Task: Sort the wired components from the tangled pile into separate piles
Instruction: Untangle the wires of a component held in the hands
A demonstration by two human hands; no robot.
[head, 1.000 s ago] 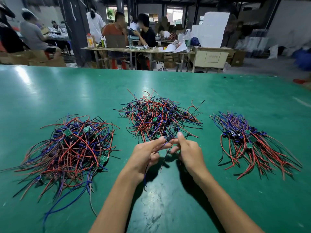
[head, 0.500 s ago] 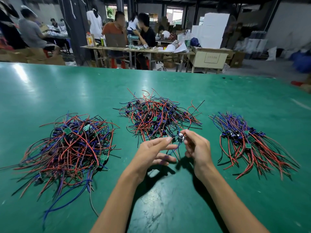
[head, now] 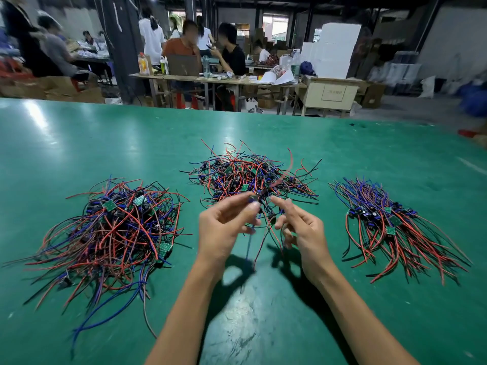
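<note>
My left hand (head: pixel 224 227) pinches one small dark wired component (head: pixel 252 200) just before the tangled red-blue-black wire pile (head: pixel 250 177); right hand (head: pixel 300 230) loosely curled, apparently empty. Trailing leads could snag the tangle, dragging neighbours out.

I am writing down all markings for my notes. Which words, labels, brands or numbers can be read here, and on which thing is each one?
None can be read.
Label on the beige cabinet: print too small.
Bottle label: blurred.
Green circuit boards: no legible marking.
</note>
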